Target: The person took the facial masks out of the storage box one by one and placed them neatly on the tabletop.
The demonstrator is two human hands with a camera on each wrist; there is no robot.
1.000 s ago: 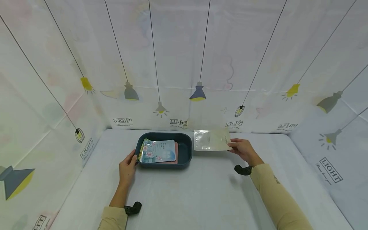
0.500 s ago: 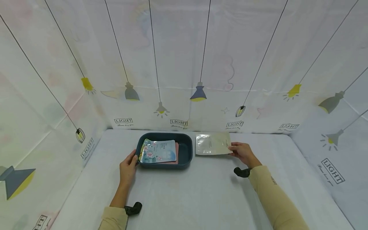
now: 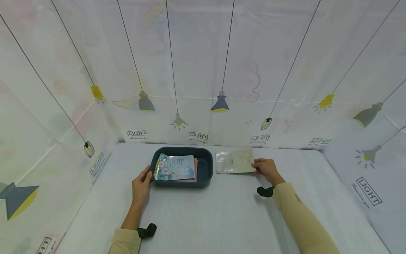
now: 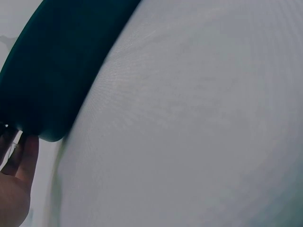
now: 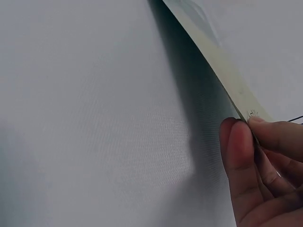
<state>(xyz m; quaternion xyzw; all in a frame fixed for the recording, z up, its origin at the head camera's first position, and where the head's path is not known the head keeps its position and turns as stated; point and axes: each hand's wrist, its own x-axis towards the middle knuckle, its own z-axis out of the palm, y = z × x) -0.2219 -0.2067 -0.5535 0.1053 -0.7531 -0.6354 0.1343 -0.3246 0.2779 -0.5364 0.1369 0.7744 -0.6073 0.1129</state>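
A cream sheet-mask packet (image 3: 235, 161) is pinched at its right edge by my right hand (image 3: 268, 170). The right wrist view shows thumb on top of the packet (image 5: 227, 85) and fingers beneath, with its near edge slightly above the cloth. My left hand (image 3: 141, 184) holds the left end of a dark blue plastic bin (image 3: 208, 176). In the left wrist view that hand (image 4: 16, 184) is at the lower end of the bin (image 4: 57, 71); some fingertips are hidden. Inside the bin a blue floral packet (image 3: 177, 167) overlaps a pink packet (image 3: 195, 169), with a yellow-green edge showing at the left.
A white cloth (image 3: 203, 218) covers the table. Behind it and at both sides hangs a pale curtain (image 3: 196, 53) printed with lamps. Each wrist carries a black camera mount, the left mount (image 3: 147, 231) and the right mount (image 3: 265, 191).
The cream packet has come down and slightly toward me in my right hand, to just right of the bin. My left hand and the bin have stayed in place.
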